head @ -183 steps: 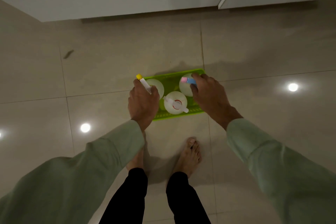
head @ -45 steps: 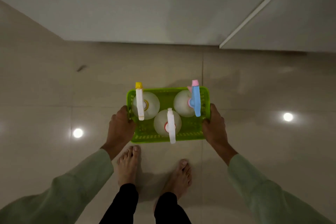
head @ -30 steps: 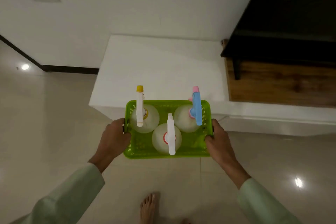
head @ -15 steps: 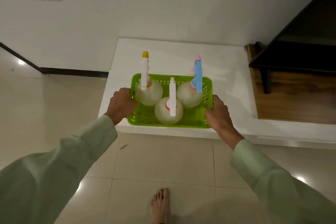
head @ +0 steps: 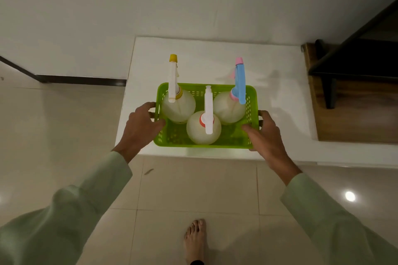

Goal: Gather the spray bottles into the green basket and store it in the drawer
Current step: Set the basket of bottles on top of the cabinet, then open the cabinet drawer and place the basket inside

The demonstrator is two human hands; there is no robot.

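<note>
Gathering's done, all three spray bottles (head: 203, 128) sit in the green basket (head: 206, 143) on the white unit (head: 215, 64), left hand (head: 141, 128) and right hand (head: 266, 133) gripping its ends, so next someone needs a hand free for the drawer, which isn't visible.

Green basket (head: 206, 146) is showing as perforated plastic, slightly glossy, and it is holding three spray bottles with cloudy translucent plastic bodies (head: 178, 106) and opaque plastic trigger heads in white (head: 208, 112), white-yellow and blue-pink (head: 240, 84). White ledge (head: 280, 101) under it is looking smooth and matt, while the floor tiles (head: 193, 189) are reflecting ceiling lights with a polished gloss. Wood surface (head: 355, 118) at right is showing grain with a soft sheen; the sleeves (head: 90, 200) are reading as matt pale-green cloth.
</note>
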